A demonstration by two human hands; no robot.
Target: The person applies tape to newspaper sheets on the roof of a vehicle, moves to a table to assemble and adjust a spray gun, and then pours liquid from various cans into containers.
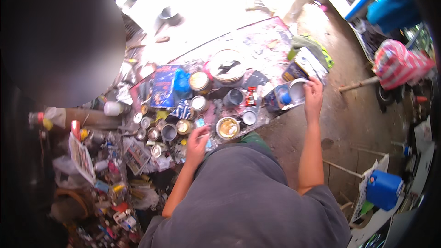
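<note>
At the right end of the paint-stained table, my right hand (313, 94) grips the rim of a pale round cup (297, 90). The cup sits tilted beside a blue-capped container (285, 98) and a dark rectangular tin (295, 71). My left hand (197, 143) hovers by the table's near edge, fingers loosely apart, with nothing visible in it. Close to it are an open can with yellowish contents (184, 126) and a grey cup (169, 132). Between my hands stand a can of tan and white paint (228, 127), a small white-topped pot (249, 117) and another grey cup (234, 97).
A large paint bucket (227, 65), a blue printed sheet (163, 86) and several cans crowd the table (257, 41). Clutter and newspaper (136, 155) pile up at left. A blue jerrycan (384, 189) and a striped bag (398, 64) are on the right.
</note>
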